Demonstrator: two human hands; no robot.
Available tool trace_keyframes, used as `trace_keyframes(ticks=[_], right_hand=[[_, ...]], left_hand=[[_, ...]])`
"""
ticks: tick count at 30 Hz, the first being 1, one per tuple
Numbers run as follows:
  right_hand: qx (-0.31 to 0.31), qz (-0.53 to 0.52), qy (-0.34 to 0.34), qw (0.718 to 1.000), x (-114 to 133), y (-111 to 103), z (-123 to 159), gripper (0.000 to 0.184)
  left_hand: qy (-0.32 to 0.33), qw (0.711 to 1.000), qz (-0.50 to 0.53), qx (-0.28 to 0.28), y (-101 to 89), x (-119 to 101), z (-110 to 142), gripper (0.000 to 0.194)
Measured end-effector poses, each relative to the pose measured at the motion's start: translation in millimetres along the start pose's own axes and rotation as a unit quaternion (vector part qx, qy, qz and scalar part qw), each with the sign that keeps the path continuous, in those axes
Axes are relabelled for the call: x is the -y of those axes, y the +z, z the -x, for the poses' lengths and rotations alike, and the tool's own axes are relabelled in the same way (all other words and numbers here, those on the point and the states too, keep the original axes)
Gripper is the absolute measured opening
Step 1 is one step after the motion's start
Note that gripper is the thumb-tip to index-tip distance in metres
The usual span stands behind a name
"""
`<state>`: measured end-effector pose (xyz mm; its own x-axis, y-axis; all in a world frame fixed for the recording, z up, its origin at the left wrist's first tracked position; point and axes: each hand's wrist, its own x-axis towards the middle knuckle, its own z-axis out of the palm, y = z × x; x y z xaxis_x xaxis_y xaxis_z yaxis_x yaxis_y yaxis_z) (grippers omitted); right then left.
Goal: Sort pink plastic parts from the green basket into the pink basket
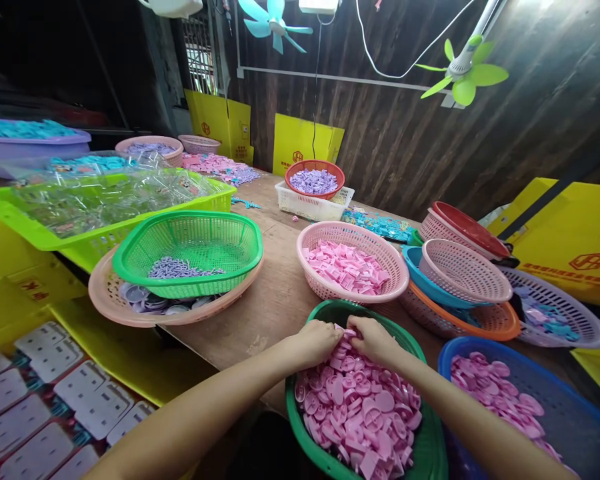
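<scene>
Both of my hands meet over the far part of a dark green basket [293,413] heaped with pink plastic pieces [360,407], many of them round or oval. My left hand [320,341] is closed, its fingers curled down at the pile. Close beside it, my right hand [373,339] is also closed, thumb and fingers pinched together. A small pink piece shows between the two hands, but its shape is mostly covered by the fingers. Just beyond the hands stands a light pink basket [320,287] of square pink pieces [347,267].
To the right, a blue basket [530,387] holds more pink pieces, near stacked baskets [467,270]. On the left, a bright green basket [187,230] with small purple parts sits on a peach basket [103,293]. Farther back are a lime crate [87,250] and a red basket [315,165].
</scene>
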<state>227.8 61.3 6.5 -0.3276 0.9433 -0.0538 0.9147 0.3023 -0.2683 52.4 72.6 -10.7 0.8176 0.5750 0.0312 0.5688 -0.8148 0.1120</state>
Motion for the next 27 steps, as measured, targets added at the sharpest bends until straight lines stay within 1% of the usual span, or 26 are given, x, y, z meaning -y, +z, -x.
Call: trace_keyframes(ticks=[3, 7, 10, 12, 14, 16, 17, 19, 20, 21, 24, 25, 27], right_hand=[[0.000, -0.027, 0.000, 1.000, -6, -5, 3, 0.010], [0.007, -0.034, 0.026, 0.999, -16, -15, 11, 0.012], [-0.029, -0.013, 0.064, 0.997, -12, -18, 13, 0.016], [-0.052, -0.001, 0.092, 0.994, -4, -13, 8, 0.019], [-0.053, 0.000, 0.122, 0.991, 6, -4, -2, 0.025], [-0.042, -0.011, 0.148, 0.988, 13, 5, -15, 0.031], [-0.035, -0.021, 0.159, 0.986, 14, 8, -21, 0.031], [-0.021, -0.055, 0.174, 0.983, 15, 11, -30, 0.028], [-0.012, -0.078, 0.177, 0.981, 13, 10, -33, 0.026], [-0.001, -0.106, 0.177, 0.979, 11, 8, -34, 0.026], [0.054, -0.211, 0.167, 0.962, 2, -2, -25, 0.041], [0.077, -0.250, 0.162, 0.952, -2, -6, -18, 0.045], [0.123, -0.324, 0.155, 0.925, -7, -13, -3, 0.052]], left_hand=[[-0.002, 1.000, 0.018, 0.009, -6.6, -2, 6, 0.022], [-0.032, 0.998, 0.046, 0.015, -10.5, -5, 8, 0.029], [-0.048, 0.996, 0.074, -0.007, -13.2, -7, 6, 0.027], [-0.061, 0.992, 0.103, -0.037, -17.0, -8, 6, 0.023], [-0.085, 0.982, 0.153, -0.067, -21.7, -9, 7, 0.019], [-0.115, 0.965, 0.220, -0.082, -25.8, -9, 9, 0.015], [-0.128, 0.953, 0.260, -0.088, -27.3, -8, 11, 0.015], [-0.153, 0.917, 0.356, -0.099, -28.7, -4, 14, 0.015], [-0.167, 0.888, 0.418, -0.097, -29.0, -2, 16, 0.016], [-0.179, 0.850, 0.488, -0.086, -29.1, 1, 17, 0.017], [-0.189, 0.705, 0.683, -0.021, -30.3, 10, 20, 0.023], [-0.190, 0.661, 0.726, -0.007, -31.1, 12, 21, 0.025], [-0.200, 0.593, 0.780, 0.003, -32.5, 13, 21, 0.028]])
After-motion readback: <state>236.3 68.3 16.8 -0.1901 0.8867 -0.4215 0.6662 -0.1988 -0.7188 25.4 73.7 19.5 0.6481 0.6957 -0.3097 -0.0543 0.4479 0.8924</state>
